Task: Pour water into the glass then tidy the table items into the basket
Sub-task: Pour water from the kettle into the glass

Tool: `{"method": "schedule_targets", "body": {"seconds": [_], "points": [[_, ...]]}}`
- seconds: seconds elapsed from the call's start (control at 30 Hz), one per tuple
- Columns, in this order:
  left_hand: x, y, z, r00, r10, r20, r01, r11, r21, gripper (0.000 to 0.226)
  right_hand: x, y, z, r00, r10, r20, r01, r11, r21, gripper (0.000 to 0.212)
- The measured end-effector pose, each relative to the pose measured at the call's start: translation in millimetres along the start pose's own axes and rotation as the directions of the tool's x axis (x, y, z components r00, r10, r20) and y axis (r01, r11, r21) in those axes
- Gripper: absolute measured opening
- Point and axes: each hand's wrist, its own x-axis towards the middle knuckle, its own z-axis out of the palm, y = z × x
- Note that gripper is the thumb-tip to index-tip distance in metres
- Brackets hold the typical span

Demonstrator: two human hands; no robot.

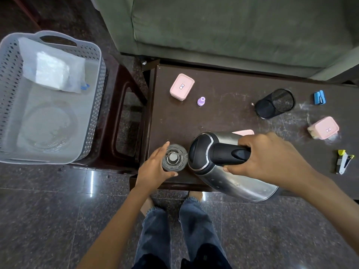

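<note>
I'm standing in what looks like a living room at home. A green upholstered sofa (233, 30) sits just beyond my low, dark wooden table (223, 117), and the floor (48, 210) is polished speckled stone tile, shining under my bare feet (195, 195). Household odds and ends lie about: small pink lidded boxes (182, 86), an electric kettle (223, 179), a grey plastic basket (11, 74) on a brown stool (108, 133), possibly plastic too.

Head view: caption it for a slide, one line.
Right hand tilts a steel kettle over a glass that the left hand steadies on the dark table.
</note>
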Motion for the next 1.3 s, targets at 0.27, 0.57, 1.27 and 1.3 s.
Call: {"method": "schedule_targets", "body": {"seconds": [0.27,0.57,1.27,1.3], "points": [[-0.9,3.1,-1.7,1.0,-0.013,0.003,0.013,1.0,-0.007,0.103,-1.6,2.1,-2.6,1.0,0.013,-0.003,-0.013,1.0,0.0,0.042],[-2.9,7.3,-2.6,1.0,-0.021,-0.003,0.021,1.0,-0.01,0.102,-6.1,-1.3,-4.9,1.0,-0.007,0.001,0.007,1.0,-0.025,0.041],[-2.8,7.9,-2.4,1.0,-0.016,0.002,0.016,0.999,0.029,0.103,-6.8,7.1,0.5,0.999,-0.045,-0.01,0.045,0.998,-0.035,0.04],[-3.0,8.0,-2.4,1.0,-0.015,0.001,0.014,0.999,0.03,0.103,-6.5,7.0,0.5,0.999,-0.046,-0.012,0.046,0.998,-0.033,0.04]]}}
